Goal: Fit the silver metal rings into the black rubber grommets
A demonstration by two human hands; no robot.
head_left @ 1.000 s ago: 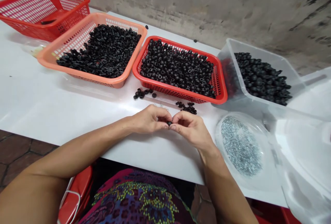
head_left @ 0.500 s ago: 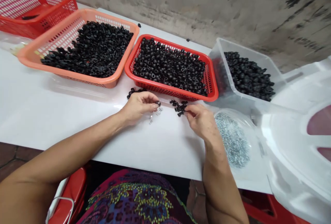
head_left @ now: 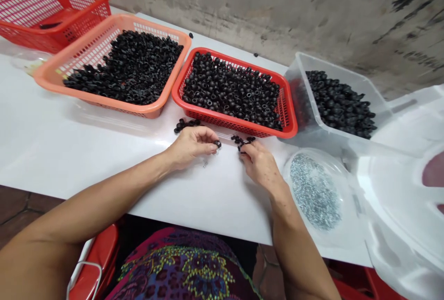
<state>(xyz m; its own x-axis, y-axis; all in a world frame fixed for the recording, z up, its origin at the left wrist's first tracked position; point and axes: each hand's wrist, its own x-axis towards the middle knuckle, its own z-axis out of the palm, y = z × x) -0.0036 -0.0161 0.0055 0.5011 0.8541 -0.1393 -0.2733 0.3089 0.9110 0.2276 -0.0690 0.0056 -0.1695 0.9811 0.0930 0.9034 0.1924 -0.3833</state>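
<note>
My left hand [head_left: 194, 146] pinches a small round black hollow piece [head_left: 217, 143] between thumb and fingertips. Beneath it lie a few tiny silvery bits [head_left: 205, 164], too small to make out clearly, possibly springs. Behind that hand is a little group of round black pieces [head_left: 183, 125]. My right hand [head_left: 259, 161] is closed at the fingertips over a small pile of black plastic pieces [head_left: 239, 140]. It seems to grip one small black piece, partly hidden by the fingers.
An orange basket [head_left: 157, 106], a red basket [head_left: 236, 126] and a clear bin [head_left: 314, 110] hold black parts along the wall. A clear round dish [head_left: 291, 161] of tiny silvery parts lies at right, beside a large white plastic lid-like object [head_left: 385, 184]. Another red basket [head_left: 86, 15] stands far left.
My right fingertips have moved from the near edge of the small black pile onto it. My left hand keeps its round black piece. The view has shifted slightly.
</note>
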